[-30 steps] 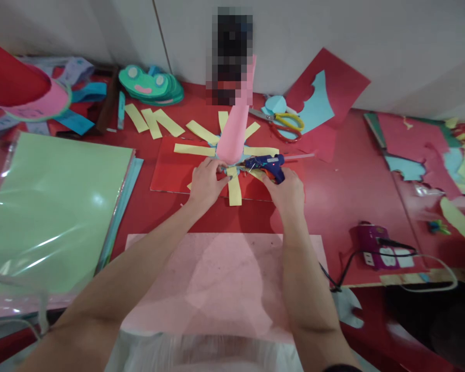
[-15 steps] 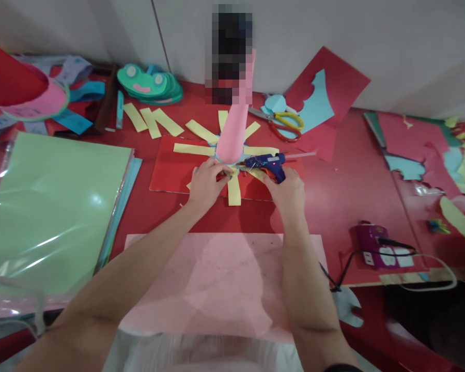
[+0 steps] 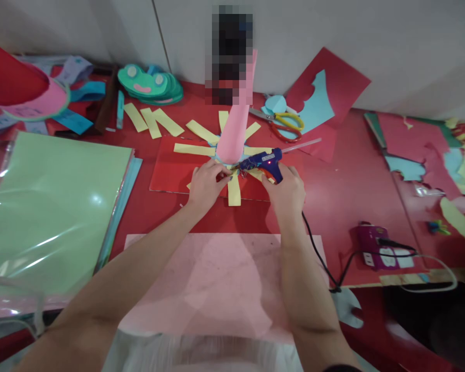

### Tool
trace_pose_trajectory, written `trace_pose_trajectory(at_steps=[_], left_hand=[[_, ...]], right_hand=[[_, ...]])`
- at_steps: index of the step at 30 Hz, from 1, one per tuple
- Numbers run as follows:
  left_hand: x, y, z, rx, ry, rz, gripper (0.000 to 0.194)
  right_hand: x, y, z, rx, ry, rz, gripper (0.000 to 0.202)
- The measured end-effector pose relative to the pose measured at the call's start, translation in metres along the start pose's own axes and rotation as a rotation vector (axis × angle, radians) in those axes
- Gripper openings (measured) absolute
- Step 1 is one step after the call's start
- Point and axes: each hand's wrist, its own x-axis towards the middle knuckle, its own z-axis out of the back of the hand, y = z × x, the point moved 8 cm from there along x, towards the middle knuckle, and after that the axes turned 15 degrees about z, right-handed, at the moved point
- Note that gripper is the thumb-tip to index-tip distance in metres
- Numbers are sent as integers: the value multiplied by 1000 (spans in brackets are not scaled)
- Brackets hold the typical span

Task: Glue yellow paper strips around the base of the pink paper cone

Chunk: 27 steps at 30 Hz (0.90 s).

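Observation:
A pink paper cone (image 3: pixel 231 132) stands on a red board (image 3: pixel 172 168), with yellow paper strips (image 3: pixel 234 191) spreading like rays around its light blue base. My right hand (image 3: pixel 285 188) is wrapped round the handle of a blue hot glue gun (image 3: pixel 269 160); a clear glue stick pokes out of its back. The gun's nozzle points left, close to the cone's base and my left fingertips. My left hand (image 3: pixel 207 183) pinches at the inner end of a yellow strip at the lower left of the base, and covers most of that strip.
Behind lie scissors (image 3: pixel 282 124), loose yellow strips (image 3: pixel 151 121) and green frog cutouts (image 3: pixel 149 85). Wrapped green paper (image 3: pixel 58 206) lies left, a pink sheet (image 3: pixel 217 279) in front. The gun's black cord (image 3: pixel 313 243) runs toward a purple power socket (image 3: pixel 377 245). Paper scraps (image 3: pixel 414 144) lie right.
The glue gun has tilted, its back end rising and its nozzle moving slightly left and down toward my left fingertips. More of its cord shows beside my right forearm. My left hand has hardly moved.

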Motion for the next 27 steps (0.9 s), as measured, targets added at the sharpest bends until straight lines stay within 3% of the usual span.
trace_pose_trajectory(at_steps=[11, 27], left_hand=[[0, 1, 1, 12, 4, 14, 10], [0, 1, 1, 6, 4, 5, 10]], right_hand=[[-1, 7, 3, -80, -47, 81, 39], [-2, 6, 7, -28, -47, 51, 40]])
